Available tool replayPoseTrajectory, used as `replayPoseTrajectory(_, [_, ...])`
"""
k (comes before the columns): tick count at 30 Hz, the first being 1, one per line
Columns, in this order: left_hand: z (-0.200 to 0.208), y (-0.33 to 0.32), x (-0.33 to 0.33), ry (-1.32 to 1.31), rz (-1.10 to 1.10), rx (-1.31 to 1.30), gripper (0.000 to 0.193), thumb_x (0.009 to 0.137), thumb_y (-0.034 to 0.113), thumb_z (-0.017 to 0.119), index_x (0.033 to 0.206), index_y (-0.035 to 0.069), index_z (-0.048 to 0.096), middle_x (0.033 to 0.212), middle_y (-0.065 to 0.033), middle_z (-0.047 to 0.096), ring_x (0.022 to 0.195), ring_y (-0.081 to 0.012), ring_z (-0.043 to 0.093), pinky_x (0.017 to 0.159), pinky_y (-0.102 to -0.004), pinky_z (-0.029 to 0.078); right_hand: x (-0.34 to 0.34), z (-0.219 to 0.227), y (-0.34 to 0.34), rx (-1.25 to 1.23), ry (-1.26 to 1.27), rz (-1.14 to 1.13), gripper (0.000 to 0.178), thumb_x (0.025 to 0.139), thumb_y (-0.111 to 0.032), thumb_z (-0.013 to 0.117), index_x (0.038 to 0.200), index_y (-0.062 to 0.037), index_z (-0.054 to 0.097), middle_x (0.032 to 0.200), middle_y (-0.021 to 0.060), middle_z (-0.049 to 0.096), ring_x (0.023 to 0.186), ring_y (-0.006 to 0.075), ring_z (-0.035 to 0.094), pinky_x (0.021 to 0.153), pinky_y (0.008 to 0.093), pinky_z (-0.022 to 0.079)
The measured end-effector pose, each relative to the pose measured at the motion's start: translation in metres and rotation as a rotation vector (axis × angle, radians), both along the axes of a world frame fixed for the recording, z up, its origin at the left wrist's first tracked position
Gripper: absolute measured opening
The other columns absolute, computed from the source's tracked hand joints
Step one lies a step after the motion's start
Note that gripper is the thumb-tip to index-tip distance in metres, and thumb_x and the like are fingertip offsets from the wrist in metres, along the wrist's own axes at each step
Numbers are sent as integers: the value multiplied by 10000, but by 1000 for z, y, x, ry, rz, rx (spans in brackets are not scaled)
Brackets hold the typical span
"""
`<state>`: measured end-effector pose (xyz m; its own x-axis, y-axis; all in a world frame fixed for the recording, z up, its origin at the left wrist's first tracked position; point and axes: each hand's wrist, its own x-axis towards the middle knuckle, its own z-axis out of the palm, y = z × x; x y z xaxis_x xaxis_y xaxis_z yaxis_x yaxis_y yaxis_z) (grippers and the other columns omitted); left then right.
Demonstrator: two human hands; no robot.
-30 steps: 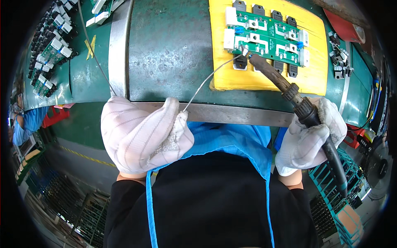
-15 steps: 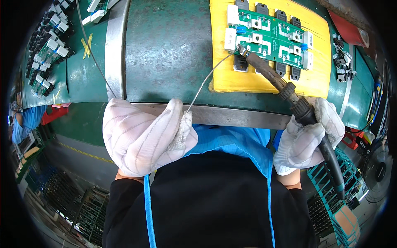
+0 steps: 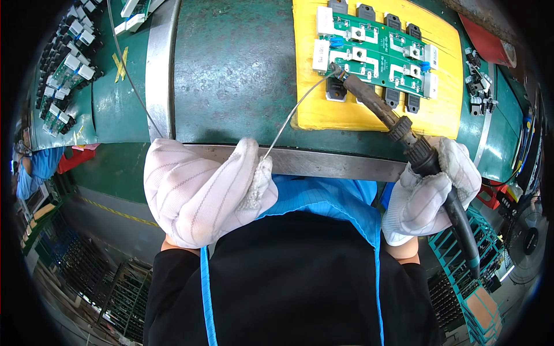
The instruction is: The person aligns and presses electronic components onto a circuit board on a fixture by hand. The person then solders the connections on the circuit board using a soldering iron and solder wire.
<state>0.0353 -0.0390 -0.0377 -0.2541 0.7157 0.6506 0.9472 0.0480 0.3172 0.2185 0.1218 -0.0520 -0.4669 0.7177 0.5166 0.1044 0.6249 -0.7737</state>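
Since the earlier frames little has changed: both gloved hands keep their places at the near edge of the bench (image 3: pixel 231 75), and the iron's tip has stayed at the same corner of the board, with the view only shifted slightly.

The left hand (image 3: pixel 202 193), in a white striped glove, has its grip pressed together, pinching the solder wire (image 3: pixel 294 112) between thumb and forefinger. The wire runs up and to the right until its end meets the tip of the soldering iron (image 3: pixel 375 104). The right hand (image 3: pixel 430 190), also gloved, is wrapped tight around the iron's dark handle, the shaft slanting up and left.

Wire end and iron tip meet at the lower left corner of the green circuit board (image 3: pixel 375 55), which lies on a yellow mat (image 3: pixel 311 109) on the green bench. Whether the tip actually touches a pad is hard to tell at this size.

At the far left, a tray (image 3: pixel 43 75) holds rows of small boards with white parts. A few loose dark components (image 3: pixel 479 95) lie to the right of the mat. A metal strip (image 3: pixel 332 163) edges the bench between the hands.
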Motion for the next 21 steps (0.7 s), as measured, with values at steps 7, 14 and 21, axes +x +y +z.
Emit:
replayPoseTrajectory(7, [-2, 1, 0, -5, -17, 6, 308, 503, -58, 604, 802, -84, 674, 589, -112, 600, 482, -227, 517, 508, -317, 368, -6, 5, 1, -44, 85, -103, 387, 848, -374, 623, 721, -10, 582, 700, 95, 613, 653, 239, 607, 686, 331, 524])
replayPoseTrajectory(14, [1, 2, 1, 16, -1, -39, 293, 521, -52, 629, 809, -51, 687, 603, -79, 614, 503, -216, 537, 516, -315, 378, 1, 7, 7, -13, -32, 1, 311, 773, -325, 643, 759, -15, 626, 726, 107, 645, 687, 237, 636, 726, 343, 529])
replayPoseTrajectory(21, [4, 3, 0, -2, 20, -105, 289, 544, -44, 646, 827, -23, 698, 598, -61, 609, 496, -221, 535, 524, -321, 394, 0, 8, 8, 26, -63, 25, 227, 707, -239, 626, 742, -15, 633, 717, 107, 648, 679, 234, 634, 736, 341, 527])
